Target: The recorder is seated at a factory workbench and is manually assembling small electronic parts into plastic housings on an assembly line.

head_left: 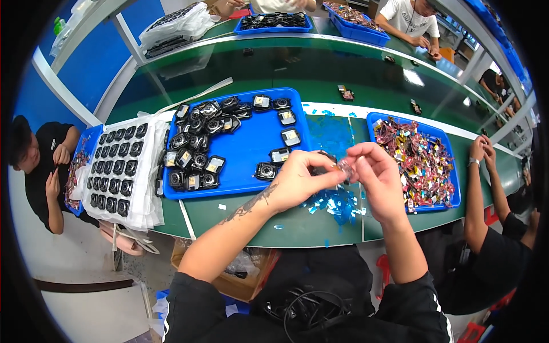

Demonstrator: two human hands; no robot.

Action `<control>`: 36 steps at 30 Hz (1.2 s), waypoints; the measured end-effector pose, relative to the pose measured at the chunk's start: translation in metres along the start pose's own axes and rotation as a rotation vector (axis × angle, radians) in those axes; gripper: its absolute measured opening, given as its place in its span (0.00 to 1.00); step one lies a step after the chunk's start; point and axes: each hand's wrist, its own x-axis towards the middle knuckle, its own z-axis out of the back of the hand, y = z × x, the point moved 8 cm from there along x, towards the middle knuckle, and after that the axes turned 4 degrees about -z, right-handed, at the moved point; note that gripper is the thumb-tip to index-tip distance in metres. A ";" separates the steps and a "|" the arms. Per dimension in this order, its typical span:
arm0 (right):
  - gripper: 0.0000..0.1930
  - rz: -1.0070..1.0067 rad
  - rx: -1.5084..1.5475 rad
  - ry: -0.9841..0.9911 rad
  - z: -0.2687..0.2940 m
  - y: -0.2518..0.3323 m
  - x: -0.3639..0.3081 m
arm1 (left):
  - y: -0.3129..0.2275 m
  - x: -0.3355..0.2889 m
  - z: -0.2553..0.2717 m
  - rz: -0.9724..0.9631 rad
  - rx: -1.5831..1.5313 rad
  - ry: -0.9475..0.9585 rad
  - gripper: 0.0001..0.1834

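Observation:
Over the table's near part, my left hand is closed in a pinch on a small dark part with a reddish piece at its end. My right hand meets it from the other side, thumb and index finger bent together at the reddish piece; what they grip is too small to make out. To the left lies a blue tray with several black square camera-like modules. At the right, another blue tray is heaped with small reddish circuit parts. Shiny blue film scraps lie below my hands.
A white-lined stack of black modules stands beyond the left tray. Behind a pale rail, a green conveyor belt carries a few small parts. More blue bins stand at the back. Co-workers sit left, right and across; a cardboard box is below the table.

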 end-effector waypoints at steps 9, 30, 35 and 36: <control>0.07 0.009 -0.087 -0.059 -0.005 -0.011 -0.013 | 0.000 -0.002 0.012 -0.111 -0.181 -0.163 0.09; 0.04 0.101 -0.355 0.000 -0.006 0.026 -0.022 | -0.018 -0.007 -0.006 -0.316 0.144 0.009 0.06; 0.06 -0.120 -0.286 0.207 -0.003 0.013 -0.016 | -0.021 -0.007 -0.007 -0.294 0.171 0.063 0.07; 0.07 -0.173 -0.319 0.265 -0.004 0.009 -0.015 | -0.023 -0.007 -0.007 -0.302 0.239 0.067 0.07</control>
